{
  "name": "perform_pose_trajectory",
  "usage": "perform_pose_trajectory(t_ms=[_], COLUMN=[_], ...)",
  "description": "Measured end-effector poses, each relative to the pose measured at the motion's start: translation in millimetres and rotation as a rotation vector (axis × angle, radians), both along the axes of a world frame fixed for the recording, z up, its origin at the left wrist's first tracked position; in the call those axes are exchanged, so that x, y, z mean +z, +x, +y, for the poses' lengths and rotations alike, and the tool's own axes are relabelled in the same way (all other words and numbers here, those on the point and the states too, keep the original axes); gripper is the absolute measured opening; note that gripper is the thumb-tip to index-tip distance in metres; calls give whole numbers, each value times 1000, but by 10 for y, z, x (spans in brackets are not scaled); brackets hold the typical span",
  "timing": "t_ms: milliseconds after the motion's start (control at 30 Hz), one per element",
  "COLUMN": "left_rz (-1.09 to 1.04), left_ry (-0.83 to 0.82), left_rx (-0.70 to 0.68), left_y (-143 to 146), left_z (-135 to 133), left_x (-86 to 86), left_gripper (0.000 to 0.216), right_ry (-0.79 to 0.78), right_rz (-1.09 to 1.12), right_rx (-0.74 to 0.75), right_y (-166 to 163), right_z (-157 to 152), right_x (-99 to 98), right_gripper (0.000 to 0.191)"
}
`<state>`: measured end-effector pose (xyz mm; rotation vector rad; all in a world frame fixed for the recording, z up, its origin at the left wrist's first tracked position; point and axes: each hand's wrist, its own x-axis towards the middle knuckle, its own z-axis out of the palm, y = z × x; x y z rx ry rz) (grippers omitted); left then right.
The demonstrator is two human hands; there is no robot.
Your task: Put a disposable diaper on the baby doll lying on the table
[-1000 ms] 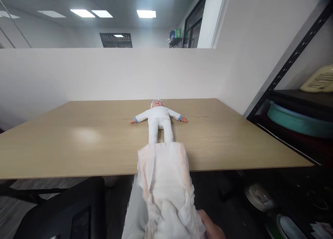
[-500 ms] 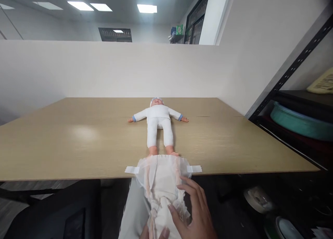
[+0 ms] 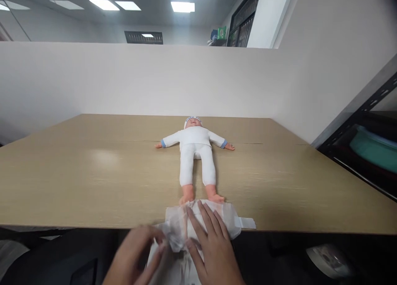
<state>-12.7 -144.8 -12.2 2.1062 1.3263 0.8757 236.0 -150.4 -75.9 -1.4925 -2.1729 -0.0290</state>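
A baby doll [image 3: 196, 152] in white clothes and a cap lies face up on the wooden table [image 3: 93, 173], arms spread, feet toward me. A white diaper [image 3: 231, 219] lies at the table's near edge, just below the doll's feet, one tape tab sticking out to the right. My right hand [image 3: 211, 245] rests flat on the diaper with its fingers stretched out. My left hand [image 3: 135, 258] is blurred and curls around the diaper's left edge, pinching the crumpled material.
A white partition wall [image 3: 124, 78] stands behind the table. A dark metal shelf [image 3: 366, 123] at the right holds a teal round object [image 3: 376, 150]. A dark chair [image 3: 83, 268] sits below the table's near edge at the left.
The diaper came down from being held up in front of me to the table's near edge. My right hand moved onto it and my left hand came into view at its left side.
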Motion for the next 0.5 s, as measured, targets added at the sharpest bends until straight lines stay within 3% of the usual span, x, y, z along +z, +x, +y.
perform_pose_trajectory(t_ms=[100, 200, 300, 367, 433, 500], left_rz=[191, 492, 745, 836, 863, 849], left_ry=[363, 475, 498, 505, 540, 598], left_rx=[-48, -207, -513, -645, -665, -669], left_y=[-21, 264, 645, 858, 1013, 1113], left_z=[627, 1220, 1626, 1765, 1827, 1859], left_x=[336, 526, 520, 454, 389, 353], left_gripper=[21, 58, 106, 129, 134, 116], right_ry=[0, 0, 0, 3, 15, 34], right_rz=[1, 16, 31, 34, 25, 15], right_rx=[-18, -31, -21, -15, -1, 21], right_y=[-13, -33, -31, -15, 4, 14], right_z=[-5, -10, -5, 5, 18, 27], right_x=[5, 3, -20, -42, -68, -98], right_gripper=[75, 76, 76, 77, 78, 80])
